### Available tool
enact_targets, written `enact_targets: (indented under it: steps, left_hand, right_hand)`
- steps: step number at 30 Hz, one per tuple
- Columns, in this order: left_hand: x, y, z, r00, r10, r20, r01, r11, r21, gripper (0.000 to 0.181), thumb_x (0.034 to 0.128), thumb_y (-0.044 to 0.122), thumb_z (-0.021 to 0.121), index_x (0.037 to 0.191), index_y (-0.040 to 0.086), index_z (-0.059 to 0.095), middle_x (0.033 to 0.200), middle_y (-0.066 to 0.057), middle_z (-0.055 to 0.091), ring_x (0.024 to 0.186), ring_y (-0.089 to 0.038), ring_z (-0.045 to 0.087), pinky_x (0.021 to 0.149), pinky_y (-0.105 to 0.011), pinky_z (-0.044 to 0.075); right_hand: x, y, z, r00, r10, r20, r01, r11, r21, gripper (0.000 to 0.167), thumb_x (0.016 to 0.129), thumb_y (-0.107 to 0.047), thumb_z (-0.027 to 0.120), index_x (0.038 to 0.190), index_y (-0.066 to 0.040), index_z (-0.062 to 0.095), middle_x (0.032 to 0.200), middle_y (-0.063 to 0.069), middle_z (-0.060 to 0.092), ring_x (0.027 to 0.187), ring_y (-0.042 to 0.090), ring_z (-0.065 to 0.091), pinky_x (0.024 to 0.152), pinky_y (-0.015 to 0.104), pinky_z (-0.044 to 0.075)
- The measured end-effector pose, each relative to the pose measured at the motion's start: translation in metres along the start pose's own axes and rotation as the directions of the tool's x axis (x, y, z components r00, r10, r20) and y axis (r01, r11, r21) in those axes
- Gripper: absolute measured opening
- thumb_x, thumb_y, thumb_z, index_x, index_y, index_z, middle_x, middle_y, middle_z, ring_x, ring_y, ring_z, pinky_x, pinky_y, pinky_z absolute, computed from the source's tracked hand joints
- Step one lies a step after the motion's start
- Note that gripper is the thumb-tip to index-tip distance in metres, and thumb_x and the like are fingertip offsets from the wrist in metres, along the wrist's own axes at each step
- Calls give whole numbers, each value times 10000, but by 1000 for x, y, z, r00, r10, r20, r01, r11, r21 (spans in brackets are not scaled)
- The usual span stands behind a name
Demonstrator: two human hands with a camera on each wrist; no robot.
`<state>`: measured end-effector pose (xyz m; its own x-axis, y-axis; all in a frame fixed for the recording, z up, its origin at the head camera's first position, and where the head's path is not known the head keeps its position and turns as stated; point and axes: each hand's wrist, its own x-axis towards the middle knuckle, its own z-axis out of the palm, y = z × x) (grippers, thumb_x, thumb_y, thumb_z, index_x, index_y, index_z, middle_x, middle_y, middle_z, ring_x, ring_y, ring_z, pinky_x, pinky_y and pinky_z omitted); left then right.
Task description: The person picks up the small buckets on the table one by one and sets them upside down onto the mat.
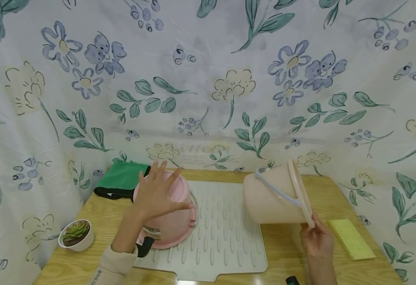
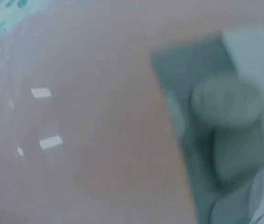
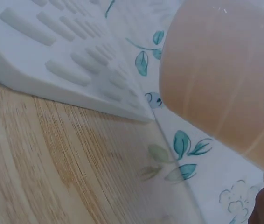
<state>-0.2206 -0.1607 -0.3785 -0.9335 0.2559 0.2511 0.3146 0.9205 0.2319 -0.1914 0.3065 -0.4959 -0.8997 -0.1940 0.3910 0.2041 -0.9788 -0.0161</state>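
Observation:
My right hand (image 1: 317,237) grips the rim of a pale peach bucket (image 1: 270,198), fingers under its lower edge. That bucket lies tilted on its side in the air, its mouth facing right and a light blue handle (image 1: 277,190) across its wall. In the right wrist view the peach bucket (image 3: 220,79) fills the upper right. A pink bucket (image 1: 176,225) stands upside down on a white drying mat (image 1: 225,233). Spread fingers of my left hand (image 1: 159,194) are over its base; whether they touch it I cannot tell. The left wrist view is blurred.
A potted succulent (image 1: 76,235) stands at the left of the wooden table (image 1: 108,215). Behind the left hand lies a green cloth item with black edging (image 1: 122,178). A yellow sponge cloth (image 1: 352,239) lies at right, and a dark object (image 1: 292,280) shows at the front edge.

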Motion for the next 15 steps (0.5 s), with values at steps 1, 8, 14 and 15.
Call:
enact_targets:
  steps: [1,8,14,15]
  left_hand:
    - [-1,2,1,999,15,-30,-16,1000,-12,1101,656,851,633,1561,312,314,1631,-208,176,1504,-461,72,1076,-790,59]
    - [-13,21,4,979,74,-190,-116,969,-219,1074,657,689,782,1553,296,338,1614,-156,226,1468,-408,227,1122,-680,190]
    - [-20,36,7,942,103,-321,-210,923,-322,1073,640,582,849,1542,278,354,1593,-122,279,1408,-391,342,1072,-655,313]
    - [-22,37,8,935,103,-338,-222,916,-335,1069,643,579,849,1541,273,357,1592,-114,283,1403,-380,349,1064,-652,329]
  right_hand:
    - [0,1,0,1000,2,4,-2,1000,1,489,1076,-84,174,1194,203,552,1117,323,617,989,425,662,782,424,597]
    - [-3,4,-5,1000,17,22,-17,1000,4,471,1076,-80,182,1232,184,539,1142,314,605,1009,413,657,805,417,594]
    - [-6,10,-6,1000,4,13,-5,1000,14,505,1080,-104,157,1174,199,550,1092,323,617,947,417,663,787,421,597]
    - [-7,12,-6,1000,6,18,-6,1000,20,511,1080,-106,153,1171,201,551,1088,325,616,940,416,661,790,422,597]
